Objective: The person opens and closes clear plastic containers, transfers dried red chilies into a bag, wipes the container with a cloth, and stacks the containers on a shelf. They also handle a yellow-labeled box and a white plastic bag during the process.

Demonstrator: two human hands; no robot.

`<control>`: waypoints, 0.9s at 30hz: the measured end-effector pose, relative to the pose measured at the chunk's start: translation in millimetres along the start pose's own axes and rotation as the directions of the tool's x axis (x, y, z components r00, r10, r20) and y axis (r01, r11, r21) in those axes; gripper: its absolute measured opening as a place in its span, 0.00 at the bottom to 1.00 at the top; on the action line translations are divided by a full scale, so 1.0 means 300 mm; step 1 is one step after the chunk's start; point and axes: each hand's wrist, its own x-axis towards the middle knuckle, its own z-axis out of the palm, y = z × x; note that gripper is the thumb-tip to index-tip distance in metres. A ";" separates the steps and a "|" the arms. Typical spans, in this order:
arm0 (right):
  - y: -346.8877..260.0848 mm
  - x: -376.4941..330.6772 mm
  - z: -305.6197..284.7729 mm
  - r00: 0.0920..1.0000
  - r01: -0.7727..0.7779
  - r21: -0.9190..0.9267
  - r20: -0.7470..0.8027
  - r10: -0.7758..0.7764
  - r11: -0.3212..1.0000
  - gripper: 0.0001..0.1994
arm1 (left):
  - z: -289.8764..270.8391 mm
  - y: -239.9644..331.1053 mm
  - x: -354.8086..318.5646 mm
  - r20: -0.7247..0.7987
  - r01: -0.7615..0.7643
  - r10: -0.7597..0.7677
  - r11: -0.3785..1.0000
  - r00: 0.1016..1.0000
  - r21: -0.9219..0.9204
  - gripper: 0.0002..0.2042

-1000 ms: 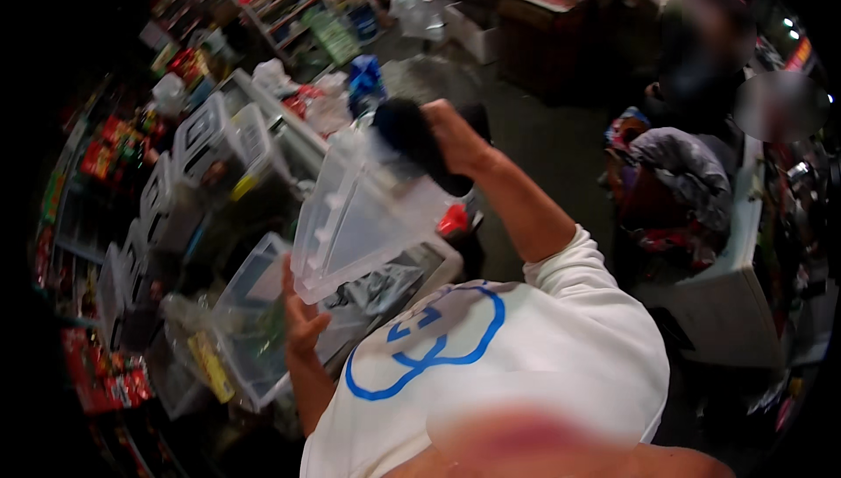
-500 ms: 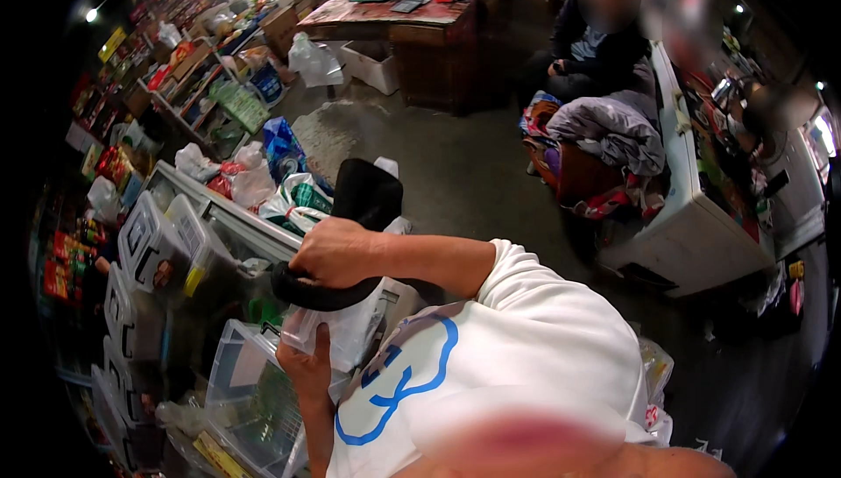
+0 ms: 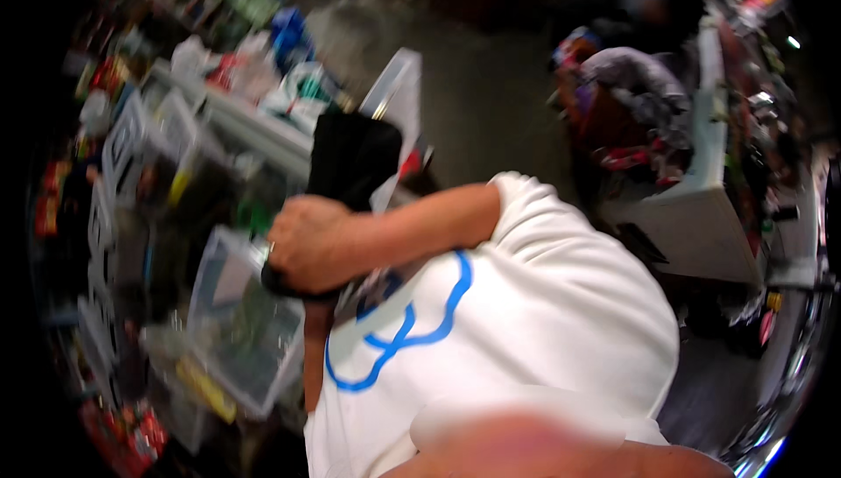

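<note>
My right hand [image 3: 311, 246] is closed in a fist round a black object [image 3: 352, 158], soft-looking and broad at its upper end; its exact kind is unclear. Part of the black shows below the fist too. Behind and below it rises my left forearm [image 3: 317, 351]; the left hand itself is hidden behind the right one. A clear plastic panel [image 3: 399, 97], like a lid or box side, stands up behind the black object. Left of my hands lies a large clear plastic bin [image 3: 245, 320], tilted. The picture is smeared by motion.
Stacked clear bins [image 3: 131, 145] line the left side, beside a long pale-edged case [image 3: 236, 127]. Plastic bags [image 3: 302, 97] lie on top of it. Rightward are bundled grey bedding [image 3: 644, 84] and a white chest-like cabinet [image 3: 692, 228]. Dark floor [image 3: 482, 110] lies between.
The view has tipped downward. My right fist and the black object have shifted closer to my body. My left hand, earlier seen at a translucent container, is now covered. A clear panel has come up behind.
</note>
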 end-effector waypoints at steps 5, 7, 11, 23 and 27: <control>0.010 -0.008 -0.052 0.998 0.056 0.043 -0.016 -0.055 0.998 0.12 | -0.033 -0.022 -0.018 -0.010 -0.080 0.081 0.996 0.997 0.035 0.22; 0.044 -0.016 -0.057 0.998 0.058 0.040 -0.035 -0.057 0.998 0.11 | -0.004 -0.008 0.008 -0.027 -0.106 0.107 0.994 0.994 0.025 0.22; 0.114 -0.042 -0.085 0.995 0.031 0.060 -0.101 -0.025 0.998 0.10 | 0.012 0.076 0.079 -0.005 -0.167 0.169 0.975 0.986 0.148 0.20; 0.573 -0.192 -0.223 0.972 -0.171 -0.117 -0.185 0.148 0.978 0.11 | 0.057 0.095 0.104 0.090 0.128 -0.120 0.988 0.989 -0.090 0.09; 0.645 -0.220 -0.220 0.960 -0.223 -0.139 -0.203 0.193 0.965 0.09 | 0.070 0.085 0.133 0.087 0.186 -0.175 0.972 0.981 -0.145 0.08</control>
